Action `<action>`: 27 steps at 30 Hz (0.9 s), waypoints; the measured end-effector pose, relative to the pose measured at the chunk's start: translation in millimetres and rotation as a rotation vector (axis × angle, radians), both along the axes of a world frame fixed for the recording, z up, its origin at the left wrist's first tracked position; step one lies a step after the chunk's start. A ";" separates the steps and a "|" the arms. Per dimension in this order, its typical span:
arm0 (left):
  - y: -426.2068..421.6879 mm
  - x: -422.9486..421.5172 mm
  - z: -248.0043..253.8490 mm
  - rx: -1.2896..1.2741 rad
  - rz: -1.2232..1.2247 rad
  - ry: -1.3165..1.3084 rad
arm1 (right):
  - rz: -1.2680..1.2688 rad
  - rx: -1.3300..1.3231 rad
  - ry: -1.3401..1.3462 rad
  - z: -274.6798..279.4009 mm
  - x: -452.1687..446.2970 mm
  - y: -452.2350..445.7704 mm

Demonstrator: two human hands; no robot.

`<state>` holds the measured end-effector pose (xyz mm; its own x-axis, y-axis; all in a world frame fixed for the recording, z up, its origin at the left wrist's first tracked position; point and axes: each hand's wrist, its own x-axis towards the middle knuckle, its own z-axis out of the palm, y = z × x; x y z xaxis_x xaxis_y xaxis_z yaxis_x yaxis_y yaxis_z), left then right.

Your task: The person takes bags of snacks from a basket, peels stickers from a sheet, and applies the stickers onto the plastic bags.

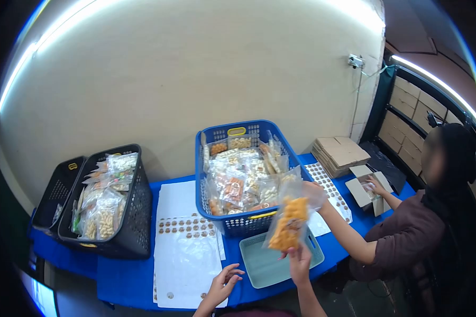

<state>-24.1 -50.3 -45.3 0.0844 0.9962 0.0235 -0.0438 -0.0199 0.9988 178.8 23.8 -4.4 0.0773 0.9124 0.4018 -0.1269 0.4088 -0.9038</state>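
Note:
My right hand (300, 261) grips the lower edge of a clear snack bag (289, 224) filled with orange puffed pieces. The bag is held upright above a grey-green plastic tray (256, 278). My left hand (226, 283) holds nothing, its fingers apart and curved, over the right edge of a white sticker sheet (185, 259). Rows of round brown stickers (185, 227) show on the sheet's upper part. Behind the tray stands a blue basket (238, 227) full of bagged snacks (235, 177).
A co-worker at right has one hand (313, 191) by the blue basket and another (375, 186) in a cardboard box (358, 195). Flattened cartons (339, 153) lie behind. Two black baskets (140, 211) stand at left, one heaped with snack bags (106, 206).

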 end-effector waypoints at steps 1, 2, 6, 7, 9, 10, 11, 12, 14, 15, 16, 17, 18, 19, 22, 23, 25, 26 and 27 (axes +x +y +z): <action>-2.9 -5.2 -3.2 0.013 0.044 -0.013 | -0.062 0.076 0.047 9.7 -3.3 5.1; -5.9 -11.5 -8.7 0.026 0.086 -0.022 | -0.127 0.151 0.100 17.4 -8.5 10.3; -20.5 -27.7 -2.4 0.002 0.257 -0.058 | -0.270 0.327 0.197 16.0 -32.2 50.7; -25.2 -31.7 -1.3 -0.016 0.297 -0.059 | -0.271 0.305 0.168 7.2 -35.5 67.2; -30.7 -39.7 -9.5 0.010 0.358 -0.035 | -0.104 0.029 0.087 -1.8 -41.3 89.1; -33.7 -43.3 -10.4 0.013 0.383 -0.025 | 0.014 -0.081 0.068 -9.1 -44.8 97.7; -36.5 -47.7 -11.2 0.017 0.410 -0.014 | 0.135 -0.189 0.049 -13.2 -49.5 103.0; -39.3 -53.4 -15.3 0.025 0.437 0.000 | 0.108 -0.163 -0.019 -21.2 -54.1 100.5; -45.1 -62.9 -24.9 0.041 0.497 0.021 | 0.155 -0.197 -0.053 -35.7 -63.2 91.3; -46.9 -66.2 -24.6 0.038 0.523 0.025 | 0.178 -0.218 -0.075 -44.7 -66.2 84.4; -49.7 -69.9 -22.9 0.032 0.549 0.031 | 0.197 -0.225 -0.131 -53.9 -68.1 75.7; -52.2 -73.9 -20.5 0.025 0.576 0.036 | 0.217 -0.231 -0.188 -64.8 -70.2 67.5; -54.6 -78.4 -16.9 0.008 0.591 0.066 | 0.270 -0.276 -0.183 -80.5 -73.7 58.9; -57.1 -83.2 -12.3 -0.010 0.608 0.096 | 0.323 -0.322 -0.178 -97.1 -77.7 49.0; -62.6 -109.1 -9.7 0.010 0.662 0.118 | 0.478 -0.504 -0.261 -136.1 -86.5 12.6; -62.3 -120.2 -11.1 0.030 0.678 0.112 | 0.490 -0.557 -0.344 -148.1 -87.9 3.6; -59.5 -143.8 -5.4 0.110 0.757 0.189 | 0.502 -0.576 -0.487 -164.7 -91.3 -10.9; -58.0 -158.1 2.5 0.148 0.788 0.236 | 0.502 -0.588 -0.560 -169.6 -92.2 -16.0; -56.3 -171.4 10.9 0.186 0.815 0.283 | 0.513 -0.568 -0.541 -171.8 -93.5 -16.9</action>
<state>-195.6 -106.7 -34.4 -0.6236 0.7309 0.2773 0.3033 -0.1008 0.9476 85.3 7.0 -176.2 -0.4561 0.8537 -0.2512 0.3270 -0.1017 -0.9395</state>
